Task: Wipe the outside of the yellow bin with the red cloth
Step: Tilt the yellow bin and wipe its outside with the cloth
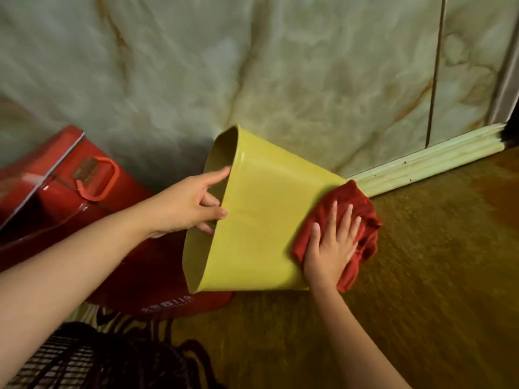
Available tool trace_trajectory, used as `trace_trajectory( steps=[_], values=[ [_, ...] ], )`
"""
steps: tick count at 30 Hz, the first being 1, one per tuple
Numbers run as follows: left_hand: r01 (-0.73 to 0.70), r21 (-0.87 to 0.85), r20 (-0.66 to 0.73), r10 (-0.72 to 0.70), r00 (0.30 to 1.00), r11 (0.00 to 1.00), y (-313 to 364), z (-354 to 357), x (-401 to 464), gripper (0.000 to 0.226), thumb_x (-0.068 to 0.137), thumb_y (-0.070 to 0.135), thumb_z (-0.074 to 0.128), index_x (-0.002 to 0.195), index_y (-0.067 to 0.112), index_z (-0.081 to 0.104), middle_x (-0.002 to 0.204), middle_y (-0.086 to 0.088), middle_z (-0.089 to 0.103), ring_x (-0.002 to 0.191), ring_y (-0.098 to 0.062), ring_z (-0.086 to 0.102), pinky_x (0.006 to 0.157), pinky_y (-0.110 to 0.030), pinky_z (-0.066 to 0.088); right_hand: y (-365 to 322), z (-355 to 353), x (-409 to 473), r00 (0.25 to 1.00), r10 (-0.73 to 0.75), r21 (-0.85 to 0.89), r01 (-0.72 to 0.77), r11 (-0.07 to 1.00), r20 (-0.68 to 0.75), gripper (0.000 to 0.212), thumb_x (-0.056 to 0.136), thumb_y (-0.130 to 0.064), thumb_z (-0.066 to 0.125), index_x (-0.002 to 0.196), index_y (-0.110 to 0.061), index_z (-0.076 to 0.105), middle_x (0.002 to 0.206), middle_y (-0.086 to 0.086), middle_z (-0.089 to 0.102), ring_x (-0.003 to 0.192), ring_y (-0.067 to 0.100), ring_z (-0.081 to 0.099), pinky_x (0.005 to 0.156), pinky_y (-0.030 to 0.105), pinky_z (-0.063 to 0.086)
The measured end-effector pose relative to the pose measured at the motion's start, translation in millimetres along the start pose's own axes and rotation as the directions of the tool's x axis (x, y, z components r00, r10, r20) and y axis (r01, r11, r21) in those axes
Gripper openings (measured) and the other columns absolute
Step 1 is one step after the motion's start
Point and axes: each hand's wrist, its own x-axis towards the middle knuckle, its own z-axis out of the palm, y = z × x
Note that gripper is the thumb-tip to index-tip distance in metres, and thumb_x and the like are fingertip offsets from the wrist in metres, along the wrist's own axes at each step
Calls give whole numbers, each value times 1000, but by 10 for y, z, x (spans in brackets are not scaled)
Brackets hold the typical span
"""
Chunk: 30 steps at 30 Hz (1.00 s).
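The yellow bin (261, 217) is tipped on its side above the floor, its open mouth facing left. My left hand (191, 204) grips the rim, thumb on the outside and fingers inside the opening. A crumpled red cloth (361, 220) lies against the bin's outer wall near its base, at the right. My right hand (331, 248) presses flat on the cloth with its fingers spread. The bin's base is hidden behind the cloth.
A glossy red box (56, 192) with an orange handle sits left of the bin, partly beneath it. A marbled wall (252, 66) with a pale skirting board (427, 164) stands behind. Brown floor (435, 262) spreads to the right. Dark braided strands (126, 355) hang at the bottom left.
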Motion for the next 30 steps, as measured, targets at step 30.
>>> trace_trajectory(
  steps=[30],
  values=[
    [28, 62, 165, -38, 986, 998, 150, 15, 60, 98, 79, -9, 54, 135, 44, -6, 69, -12, 58, 54, -3, 54, 50, -14, 45, -456, 36, -572, 930, -358, -51, 363, 930, 89, 56, 88, -64, 19, 141, -50, 6, 157, -6, 5, 146, 24, -6, 108, 66, 4]
  ],
)
